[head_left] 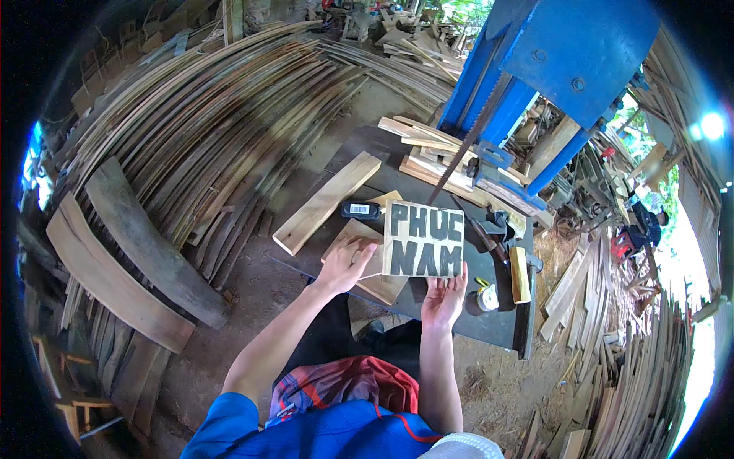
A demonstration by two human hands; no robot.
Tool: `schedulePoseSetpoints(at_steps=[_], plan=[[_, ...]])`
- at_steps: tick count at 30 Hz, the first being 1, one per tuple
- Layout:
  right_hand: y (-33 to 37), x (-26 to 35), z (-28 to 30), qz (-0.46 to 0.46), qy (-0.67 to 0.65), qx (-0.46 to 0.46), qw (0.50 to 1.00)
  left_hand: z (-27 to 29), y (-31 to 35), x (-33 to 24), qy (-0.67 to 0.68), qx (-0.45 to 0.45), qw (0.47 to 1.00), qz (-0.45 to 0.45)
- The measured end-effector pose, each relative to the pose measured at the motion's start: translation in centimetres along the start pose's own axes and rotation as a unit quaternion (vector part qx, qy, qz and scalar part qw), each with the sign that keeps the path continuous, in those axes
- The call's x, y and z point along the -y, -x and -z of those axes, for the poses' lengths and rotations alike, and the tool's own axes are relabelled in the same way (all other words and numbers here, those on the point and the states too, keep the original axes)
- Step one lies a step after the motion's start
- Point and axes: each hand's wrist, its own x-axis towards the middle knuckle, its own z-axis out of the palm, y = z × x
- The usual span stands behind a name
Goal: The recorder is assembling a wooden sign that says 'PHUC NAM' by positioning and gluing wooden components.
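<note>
My right hand [444, 300] holds a square, light wooden board [424, 268] by its lower edge, fingers on its face. Bold dark lettering covers the board, which is tilted up toward me. To its left, my left hand [348, 264] hovers over or rests on flat wood pieces [386, 289]; its fingers are loosely bent, with the thumb apart. Contact with the wood there is unclear. Just beyond the board, the blade [470, 141] of a blue band saw [585, 57] runs down to the dark table [478, 327]; the board hides its lower end.
A thick wooden block [327, 203] and a black box-shaped object [361, 210] lie left of the board. Offcuts [436, 176] surround the saw. A small white container [487, 298] and a wood block [520, 275] stand right. Long planks [206, 115] fill the left floor.
</note>
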Motion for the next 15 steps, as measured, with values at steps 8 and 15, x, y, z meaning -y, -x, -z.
schedulePoseSetpoints(at_steps=[8,15], plan=[[3.9,-2.3,-4.5,-0.140,-0.054,0.060,0.987,0.3,3.9,1.9,0.533,-0.024,0.835,-0.135],[8.3,-5.2,-6.1,-0.349,-0.192,0.220,0.890,3.9,9.7,-0.9,0.381,-0.162,0.882,-0.225]])
